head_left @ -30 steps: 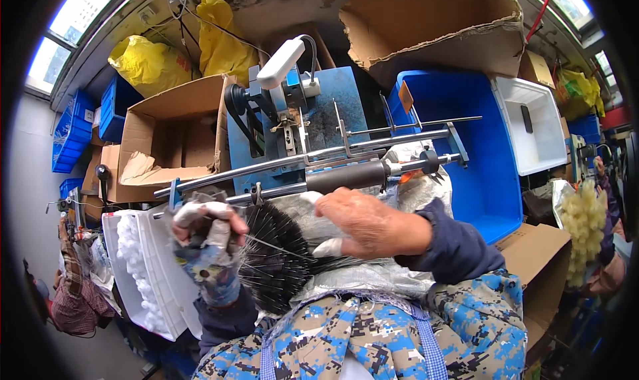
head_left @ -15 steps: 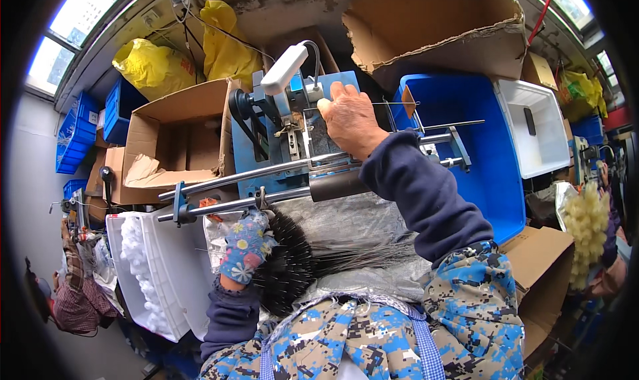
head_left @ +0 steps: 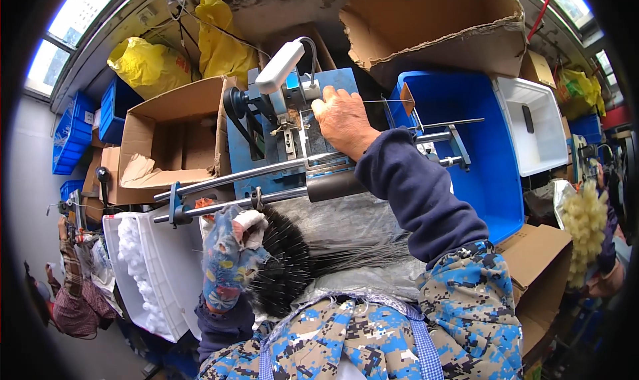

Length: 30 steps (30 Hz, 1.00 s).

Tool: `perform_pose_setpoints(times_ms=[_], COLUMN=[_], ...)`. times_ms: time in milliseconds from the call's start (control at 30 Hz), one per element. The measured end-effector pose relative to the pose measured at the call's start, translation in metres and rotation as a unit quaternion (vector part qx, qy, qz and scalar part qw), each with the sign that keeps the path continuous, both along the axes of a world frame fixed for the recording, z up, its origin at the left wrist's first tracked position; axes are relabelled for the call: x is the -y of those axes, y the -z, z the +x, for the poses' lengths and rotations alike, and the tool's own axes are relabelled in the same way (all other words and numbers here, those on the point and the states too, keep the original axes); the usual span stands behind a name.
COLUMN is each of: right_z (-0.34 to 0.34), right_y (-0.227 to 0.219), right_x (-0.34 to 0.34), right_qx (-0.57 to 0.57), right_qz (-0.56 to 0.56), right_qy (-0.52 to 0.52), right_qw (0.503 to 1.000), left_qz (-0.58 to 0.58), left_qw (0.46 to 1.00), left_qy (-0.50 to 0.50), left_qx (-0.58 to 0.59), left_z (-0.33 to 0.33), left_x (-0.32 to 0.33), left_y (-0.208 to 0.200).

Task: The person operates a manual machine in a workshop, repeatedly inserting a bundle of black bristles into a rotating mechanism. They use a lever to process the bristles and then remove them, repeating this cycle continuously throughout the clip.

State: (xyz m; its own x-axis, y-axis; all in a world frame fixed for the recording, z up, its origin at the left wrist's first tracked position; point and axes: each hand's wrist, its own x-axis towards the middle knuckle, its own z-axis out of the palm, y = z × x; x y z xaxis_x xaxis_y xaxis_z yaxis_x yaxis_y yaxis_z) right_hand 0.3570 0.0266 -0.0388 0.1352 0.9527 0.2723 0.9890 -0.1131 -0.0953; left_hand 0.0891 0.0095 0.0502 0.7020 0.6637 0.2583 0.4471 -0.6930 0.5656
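My right hand (head_left: 343, 120) is bare and lies over the top of a blue bench machine (head_left: 253, 170), its fingers bent together and their tips partly hidden. A thin wire rod (head_left: 376, 101) runs from beside this hand to an orange-brown tab (head_left: 407, 100). My left hand (head_left: 229, 253), in a worn floral glove, is turned with its fingers curled in; what they hold, if anything, I cannot make out. It is beside a bundle of black-bristled wire brushes (head_left: 283, 260), whose thin metal stems (head_left: 359, 257) point right across my lap.
Two steel rails (head_left: 246, 183) cross in front of the machine. A white bin of white fluffy pieces (head_left: 183, 273) stands left, an open cardboard box (head_left: 170, 130) behind it. On the right are a blue tub (head_left: 479, 153) and a white tub (head_left: 536, 123). Other people work at both sides.
My left hand has turned over and moved slightly left, away from the brush bristles. My right hand stays at the machine, with only a slight shift left in the picture.
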Motion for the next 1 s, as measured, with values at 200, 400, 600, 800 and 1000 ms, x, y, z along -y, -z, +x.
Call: perform_pose_setpoints(times_ms=[200,400,600,800,1000], right_z=[-0.002,0.004,0.009,0.010,-0.003], right_y=[-0.002,0.003,0.003,0.001,-0.007], right_x=[0.002,-0.003,-0.011,0.028,0.044], right_qx=[-0.016,-0.066,-0.134,-0.052,-0.077], right_qz=[0.023,0.013,-0.062,0.027,-0.046], right_qy=[0.016,0.002,0.034,0.037,0.053], right_qw=[0.999,0.998,0.988,0.998,0.995], left_qz=[-0.155,-0.247,-0.291,-0.274,-0.324], left_qw=[0.927,0.875,0.869,0.867,0.840], left_qy=[-0.040,0.022,0.030,0.023,0.032], left_qx=[0.340,0.415,0.400,0.416,0.433], left_z=[-0.015,-0.015,-0.001,-0.012,0.004], left_x=[0.004,-0.005,0.005,-0.001,0.004], left_y=[-0.020,-0.005,0.004,0.006,0.011])
